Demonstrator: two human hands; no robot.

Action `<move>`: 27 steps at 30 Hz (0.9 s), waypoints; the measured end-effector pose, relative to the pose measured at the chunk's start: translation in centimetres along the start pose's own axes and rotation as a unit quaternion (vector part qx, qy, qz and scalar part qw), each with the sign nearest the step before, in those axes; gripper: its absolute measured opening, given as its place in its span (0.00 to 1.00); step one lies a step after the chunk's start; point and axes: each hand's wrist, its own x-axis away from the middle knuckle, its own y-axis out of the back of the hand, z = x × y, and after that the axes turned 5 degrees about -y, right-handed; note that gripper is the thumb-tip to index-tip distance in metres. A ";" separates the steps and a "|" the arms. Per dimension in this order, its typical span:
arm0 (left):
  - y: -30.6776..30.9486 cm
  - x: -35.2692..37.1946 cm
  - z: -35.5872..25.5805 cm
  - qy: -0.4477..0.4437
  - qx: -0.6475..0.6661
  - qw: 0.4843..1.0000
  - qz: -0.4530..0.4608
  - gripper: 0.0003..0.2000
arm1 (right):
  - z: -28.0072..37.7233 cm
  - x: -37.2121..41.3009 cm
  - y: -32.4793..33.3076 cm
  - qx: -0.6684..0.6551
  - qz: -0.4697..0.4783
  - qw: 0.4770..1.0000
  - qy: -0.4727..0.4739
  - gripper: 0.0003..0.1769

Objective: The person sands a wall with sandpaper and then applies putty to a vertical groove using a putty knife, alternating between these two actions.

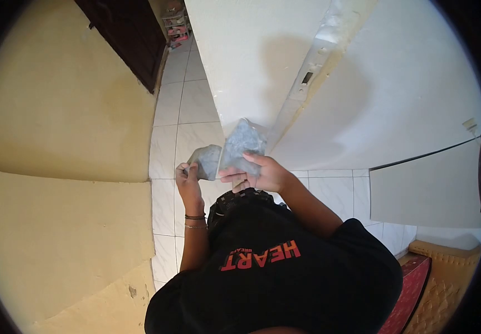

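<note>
In the head view, my left hand (191,177) pinches the near edge of a flat grey piece (207,161) with bent corners. My right hand (260,172) grips a larger pale blue-grey sheet-like piece (246,139), its thumb on top and its fingers underneath. The two pieces are side by side, close together in front of my body. Their surfaces look mottled, and I cannot make out what they are made of. My fingers cover part of each piece.
A white wall corner (235,61) stands ahead, beside a door jamb with a metal plate (307,78). Yellow wall (56,139) is at left, with a dark door (129,39) beyond. Tiled floor (165,150) lies below. A red-and-tan piece of furniture (441,278) is at right.
</note>
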 end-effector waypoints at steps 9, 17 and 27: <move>-0.6 0.9 -0.9 0.032 0.001 0.999 0.007 0.18 | 10.3 -1.0 -4.6 0.209 -0.081 0.951 0.215 0.30; -0.1 1.0 -0.4 0.030 0.012 0.999 -0.012 0.18 | 9.5 -3.1 -4.8 0.209 -0.123 0.938 0.247 0.32; -0.4 0.8 -0.7 0.007 0.010 1.000 -0.014 0.19 | 9.4 -3.3 -1.9 0.301 -0.201 0.881 0.305 0.29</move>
